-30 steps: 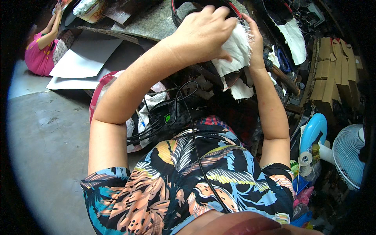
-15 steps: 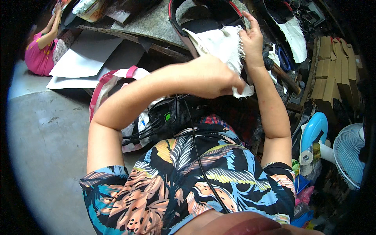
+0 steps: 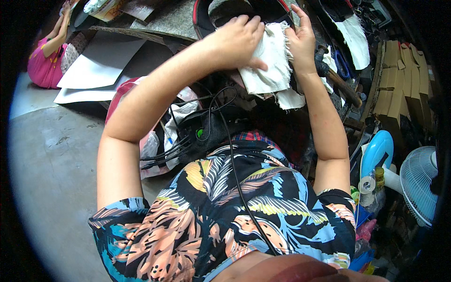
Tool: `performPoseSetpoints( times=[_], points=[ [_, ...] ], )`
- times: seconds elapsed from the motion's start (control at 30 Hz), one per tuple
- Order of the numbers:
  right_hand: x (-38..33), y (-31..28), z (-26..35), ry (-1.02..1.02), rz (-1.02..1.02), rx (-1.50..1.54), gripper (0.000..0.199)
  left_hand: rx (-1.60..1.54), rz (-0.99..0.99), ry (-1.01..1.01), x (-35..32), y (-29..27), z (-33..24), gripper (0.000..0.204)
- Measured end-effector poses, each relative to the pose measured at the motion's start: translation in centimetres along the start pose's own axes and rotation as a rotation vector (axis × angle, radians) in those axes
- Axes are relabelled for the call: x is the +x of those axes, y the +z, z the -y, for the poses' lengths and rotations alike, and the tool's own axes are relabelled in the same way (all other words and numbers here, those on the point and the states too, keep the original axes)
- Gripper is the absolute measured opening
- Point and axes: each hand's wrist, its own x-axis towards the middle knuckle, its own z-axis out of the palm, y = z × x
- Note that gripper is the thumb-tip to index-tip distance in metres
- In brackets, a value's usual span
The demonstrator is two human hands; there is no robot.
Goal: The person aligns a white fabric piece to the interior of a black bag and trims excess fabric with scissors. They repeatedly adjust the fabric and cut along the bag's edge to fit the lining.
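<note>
At the top centre of the frame the left hand (image 3: pixel 237 40) lies flat, fingers spread and loosely curled, pressing on a white cloth (image 3: pixel 265 61) with frayed edges. The right hand (image 3: pixel 303 40) rests on the cloth's right edge with fingers extended; whether it pinches the fabric cannot be told from here. The cloth covers a dark shoe part with a red rim (image 3: pixel 199 14), which shows only at the very top, so how it sits under the fabric is hidden. More white scraps (image 3: pixel 289 98) hang just below the cloth. To the right lies a hammer (image 3: pixel 340 82), with another white piece (image 3: pixel 354 35) above it. Stacked cardboard (image 3: pixel 399 80) fills the right edge, and a blue fan (image 3: pixel 378 152) and a white fan (image 3: pixel 420 183) stand at lower right. Black cables (image 3: pixel 188 141) cross the lap at centre. White sheets (image 3: pixel 101 61) lie at upper left, beside a person in pink (image 3: pixel 44 61).
</note>
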Motion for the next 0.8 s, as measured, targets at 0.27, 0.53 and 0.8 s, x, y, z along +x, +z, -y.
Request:
performPoseSetpoints(
  times=[0.27, 0.53, 0.8],
  points=[
    [0.1, 0.0, -0.2, -0.019, -0.020, -0.015, 0.060, -0.239, 0.194, 0.100, -4.3, -5.5, -8.1, 0.118],
    [0.2, 0.6, 0.6, -0.018, -0.026, 0.114, 0.063, -0.360, -0.192, 0.033, 3.2, -7.1, 0.2, 0.024],
    [0.2, -0.5, 5.8, -0.669, -0.239, -0.761, 0.047, -0.145, -0.041, -0.159, 2.0, -0.5, 0.6, 0.073]
  ],
)
